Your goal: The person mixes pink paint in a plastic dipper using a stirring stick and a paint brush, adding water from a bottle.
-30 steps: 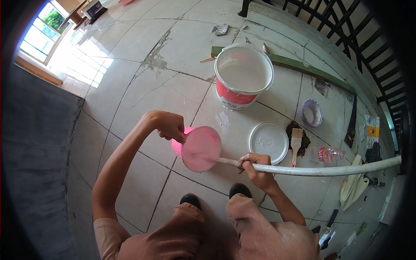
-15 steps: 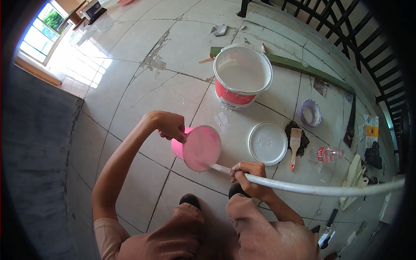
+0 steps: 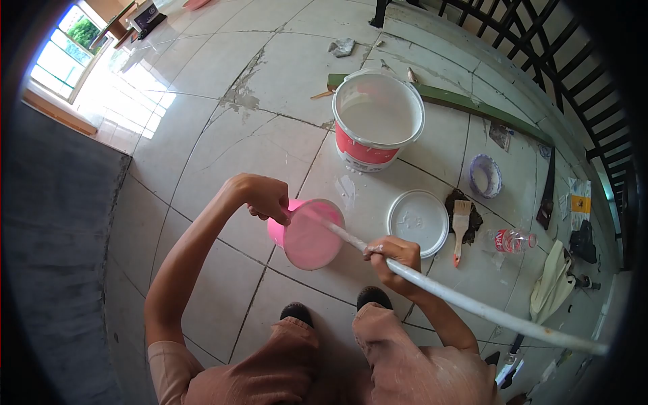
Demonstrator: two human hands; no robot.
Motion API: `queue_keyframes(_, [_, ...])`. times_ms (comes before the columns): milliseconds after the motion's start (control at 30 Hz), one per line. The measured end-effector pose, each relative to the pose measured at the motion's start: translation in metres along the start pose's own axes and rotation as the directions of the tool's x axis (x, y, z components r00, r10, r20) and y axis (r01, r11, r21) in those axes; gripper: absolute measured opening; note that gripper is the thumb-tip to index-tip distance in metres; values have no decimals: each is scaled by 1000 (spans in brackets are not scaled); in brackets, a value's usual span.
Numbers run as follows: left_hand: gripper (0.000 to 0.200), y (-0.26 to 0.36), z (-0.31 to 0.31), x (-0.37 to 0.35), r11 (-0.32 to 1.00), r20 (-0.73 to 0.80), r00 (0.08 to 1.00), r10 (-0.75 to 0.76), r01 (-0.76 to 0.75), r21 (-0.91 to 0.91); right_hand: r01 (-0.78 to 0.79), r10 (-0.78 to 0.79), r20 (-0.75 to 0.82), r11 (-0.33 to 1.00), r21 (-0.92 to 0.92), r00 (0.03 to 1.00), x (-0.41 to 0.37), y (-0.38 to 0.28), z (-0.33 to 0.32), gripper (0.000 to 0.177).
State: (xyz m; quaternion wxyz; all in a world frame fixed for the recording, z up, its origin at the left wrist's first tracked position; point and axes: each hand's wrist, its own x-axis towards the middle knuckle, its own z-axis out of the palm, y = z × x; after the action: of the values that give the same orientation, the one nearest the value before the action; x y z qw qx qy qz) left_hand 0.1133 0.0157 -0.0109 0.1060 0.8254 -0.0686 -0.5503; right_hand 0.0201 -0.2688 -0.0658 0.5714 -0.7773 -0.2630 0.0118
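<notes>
A pink bucket (image 3: 277, 231) stands on the tiles in front of my feet, with pinkish-white liquid in it. My left hand (image 3: 268, 197) grips its upper left rim, fingers closed. In my right hand (image 3: 395, 260) is a long white pole (image 3: 466, 304), held with the fingers wrapped round it. The pole's far end dips into the bucket and is hidden in the liquid; its other end reaches out to the lower right. Beyond the pink bucket sits a larger white paint bucket (image 3: 368, 152) with a red band, holding white paint. Its round white lid (image 3: 418, 224) lies near my right hand.
Right of the lid are a paintbrush (image 3: 460, 226) on a dark rag, a purple-rimmed bowl (image 3: 485, 177) and a plastic bottle (image 3: 514, 240) on its side. A green strip (image 3: 472, 104) lies behind the paint bucket. Black railings (image 3: 567, 81) stand at upper right, a grey wall (image 3: 57, 270) at left.
My right hand has moved slightly up and right. The pole has swung: its dipped end is now farther back in the bucket, its outer end lower. My left hand stays on the rim.
</notes>
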Motion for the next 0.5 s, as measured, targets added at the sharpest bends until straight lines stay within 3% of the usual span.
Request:
queue_keyframes(200, [36, -6, 0, 2, 999, 12, 1000, -26, 25, 19, -84, 88, 82, 995, -49, 993, -13, -6, 4, 14])
queue_keyframes(300, [36, 0, -2, -1, 1000, -1, 1000, 0, 0, 22, -305, 275, 168, 934, 187, 947, -17, -16, 4, 11])
queue_keyframes(433, [35, 2, -1, -1, 999, -2, 1000, 9, -9, 39, -435, 444, 139, 684, 586, 885, -16, -8, 14, 15])
queue_keyframes(500, [35, -1, 0, 0, 1000, -5, 1000, 5, -5, 28, -423, 416, 143, 726, 543, 898, -18, 1, 8, 16])
